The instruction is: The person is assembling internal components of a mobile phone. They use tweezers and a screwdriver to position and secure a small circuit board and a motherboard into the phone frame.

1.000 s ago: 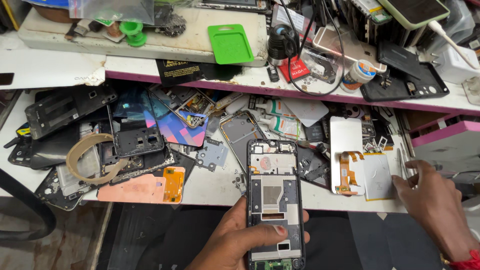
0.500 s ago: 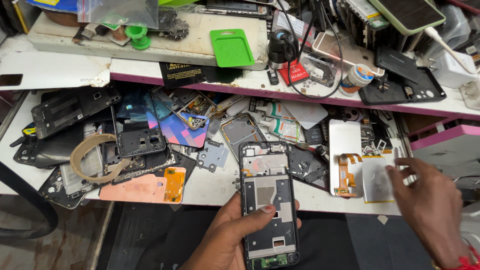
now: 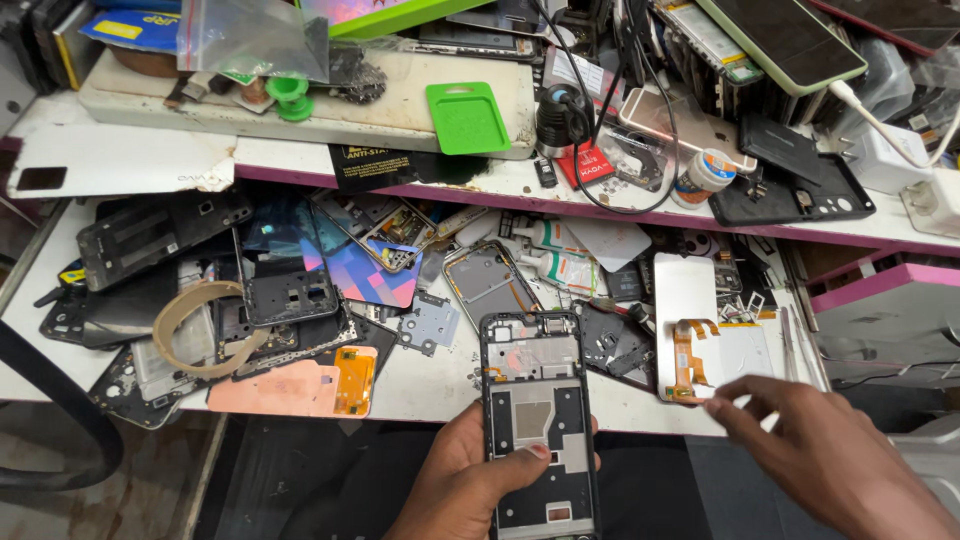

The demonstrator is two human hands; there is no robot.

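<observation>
My left hand (image 3: 470, 485) grips an opened phone frame (image 3: 538, 420), black with a grey metal midplate, held upright at the bench's front edge with my thumb across its middle. My right hand (image 3: 810, 450) hovers at the lower right with fingers spread and holds nothing. Its fingertips are just below a white display panel (image 3: 695, 325) with an orange flex cable (image 3: 688, 355) that lies on the bench.
The white bench (image 3: 430, 385) is littered with phone frames, back covers (image 3: 365, 270) and a loop of tan tape (image 3: 200, 330). Tweezers (image 3: 795, 345) lie at the right. A raised shelf (image 3: 300, 150) behind carries a green plastic piece (image 3: 467, 117), cables and more phones.
My right hand has lifted off the bench and drawn back towards me, away from the white panel. The phone frame in my left hand has shifted slightly lower in view.
</observation>
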